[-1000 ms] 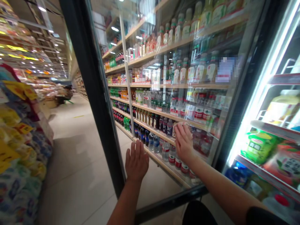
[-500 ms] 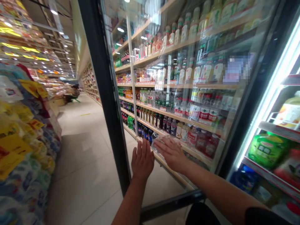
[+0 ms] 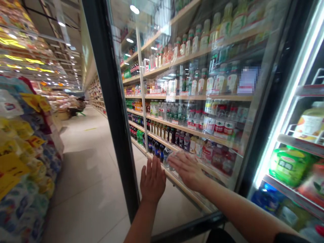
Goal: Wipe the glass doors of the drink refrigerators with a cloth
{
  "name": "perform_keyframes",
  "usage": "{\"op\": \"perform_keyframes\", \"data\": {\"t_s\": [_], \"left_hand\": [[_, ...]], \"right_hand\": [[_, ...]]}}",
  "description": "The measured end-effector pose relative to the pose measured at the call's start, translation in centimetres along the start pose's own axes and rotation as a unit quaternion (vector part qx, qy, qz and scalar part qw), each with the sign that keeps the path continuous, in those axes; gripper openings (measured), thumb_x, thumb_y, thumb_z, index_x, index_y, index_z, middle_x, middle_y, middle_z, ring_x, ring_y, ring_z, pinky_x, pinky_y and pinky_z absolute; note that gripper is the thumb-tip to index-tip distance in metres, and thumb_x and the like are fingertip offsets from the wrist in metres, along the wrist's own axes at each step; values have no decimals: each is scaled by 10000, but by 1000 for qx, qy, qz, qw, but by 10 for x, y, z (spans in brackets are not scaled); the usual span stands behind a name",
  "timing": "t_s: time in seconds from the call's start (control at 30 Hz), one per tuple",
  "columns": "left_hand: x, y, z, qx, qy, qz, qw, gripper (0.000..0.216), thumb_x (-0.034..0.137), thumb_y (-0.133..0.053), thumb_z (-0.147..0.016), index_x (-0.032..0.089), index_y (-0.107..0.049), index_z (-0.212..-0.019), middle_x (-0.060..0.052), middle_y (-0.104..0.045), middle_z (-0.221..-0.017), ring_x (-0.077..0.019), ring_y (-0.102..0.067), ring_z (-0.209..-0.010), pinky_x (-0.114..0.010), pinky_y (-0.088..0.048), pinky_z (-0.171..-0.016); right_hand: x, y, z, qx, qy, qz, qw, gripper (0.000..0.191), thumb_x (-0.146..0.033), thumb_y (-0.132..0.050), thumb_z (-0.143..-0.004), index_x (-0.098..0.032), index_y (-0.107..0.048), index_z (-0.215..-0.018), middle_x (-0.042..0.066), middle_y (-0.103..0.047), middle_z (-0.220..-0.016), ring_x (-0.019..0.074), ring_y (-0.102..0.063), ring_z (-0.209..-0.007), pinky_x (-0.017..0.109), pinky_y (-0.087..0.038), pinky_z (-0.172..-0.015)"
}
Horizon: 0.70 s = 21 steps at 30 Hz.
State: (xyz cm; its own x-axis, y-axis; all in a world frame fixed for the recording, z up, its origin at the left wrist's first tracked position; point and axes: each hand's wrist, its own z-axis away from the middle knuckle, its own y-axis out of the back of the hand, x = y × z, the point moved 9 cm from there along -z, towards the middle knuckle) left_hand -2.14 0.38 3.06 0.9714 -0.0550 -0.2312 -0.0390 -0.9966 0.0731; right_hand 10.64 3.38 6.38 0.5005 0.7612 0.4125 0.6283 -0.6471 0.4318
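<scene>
I'm pressing left hand (image 3: 152, 180) flat on door (image 3: 177, 111) | right hand (image 3: 186, 168) spread over cloth (image 3: 170, 158), wiping at 6 o'clock | upper glass remaining

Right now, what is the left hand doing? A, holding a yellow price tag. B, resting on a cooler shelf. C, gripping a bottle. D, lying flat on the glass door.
D: the left hand lies flat, fingers spread and pointing up, on the glass door near its dark frame, with nothing in its grasp. The right hand is spread on the same pane beside it.
</scene>
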Motion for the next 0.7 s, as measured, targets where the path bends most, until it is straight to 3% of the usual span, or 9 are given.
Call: {"op": "perform_keyframes", "data": {"t_s": [0.1, 0.17, 0.23, 0.37, 0.47, 0.6, 0.7], "left_hand": [[0, 0, 1, 9, -7, -3, 1000, 706, 152, -555, -1019, 27, -257, -1646, -198, -341, -1639, -280, -210, -1594, -435, -171, -1340], [0, -1, 1, 12, -7, -5, 1000, 701, 151, -559, -1015, 19, -270, -1640, -204, -332, -1644, -282, -212, -1596, -438, -163, -1342], [-1, -2, 1, 11, -1, -7, 1000, 699, 155, -560, -1016, 25, -275, -1640, -202, -341, -1641, -270, -211, -1598, -437, -143, -1345], [-4, -5, 2, 2, 5, 5, 1000, 718, 159, -563, -1014, 54, -255, -1654, -188, -347, -1645, -251, -196, -1602, -429, -138, -1346], [-5, -6, 4, 0, 8, 15, 1000, 716, 160, -555, -1016, 63, -252, -1658, -184, -331, -1656, -258, -189, -1603, -436, -140, -1345], [-4, -6, 5, -2, 5, 3, 1000, 716, 167, -548, -1016, 59, -248, -1657, -179, -308, -1667, -264, -188, -1606, -443, -142, -1342], [-3, -6, 5, -5, -3, -8, 1000, 694, 177, -535, -1026, 24, -260, -1645, -195, -294, -1670, -276, -186, -1609, -447, -145, -1340]], "right_hand": [[46, 26, -6, 78, -136, 39, 987, 717, -63, -439, -993, -233, -296, -1675, 61, -565, -1582, 223, -334, -1591, 484, -299, -1322], [58, 34, -3, 112, -180, 56, 976, 748, -59, -436, -989, -233, -245, -1691, 87, -517, -1618, 255, -306, -1604, 527, -322, -1308], [45, 25, 5, 95, -147, 56, 983, 726, -49, -433, -979, -202, -296, -1675, 91, -559, -1584, 240, -295, -1609, 498, -311, -1315], [-5, -2, 23, 4, 20, 17, 1000, 569, -74, -418, -1001, -202, -529, -1544, 15, -676, -1467, 137, -391, -1553, 350, -250, -1334], [13, 6, 16, 20, -43, 23, 999, 568, -66, -437, -988, -193, -542, -1531, 26, -656, -1492, 164, -367, -1570, 381, -257, -1333], [38, 22, 7, 97, -145, 48, 983, 676, -45, -449, -969, -170, -393, -1631, 94, -608, -1537, 236, -296, -1608, 479, -301, -1311], [10, 7, 11, 63, -64, 25, 996, 593, -90, -445, -1005, -172, -460, -1593, 65, -660, -1484, 174, -367, -1571, 397, -241, -1339]]}}
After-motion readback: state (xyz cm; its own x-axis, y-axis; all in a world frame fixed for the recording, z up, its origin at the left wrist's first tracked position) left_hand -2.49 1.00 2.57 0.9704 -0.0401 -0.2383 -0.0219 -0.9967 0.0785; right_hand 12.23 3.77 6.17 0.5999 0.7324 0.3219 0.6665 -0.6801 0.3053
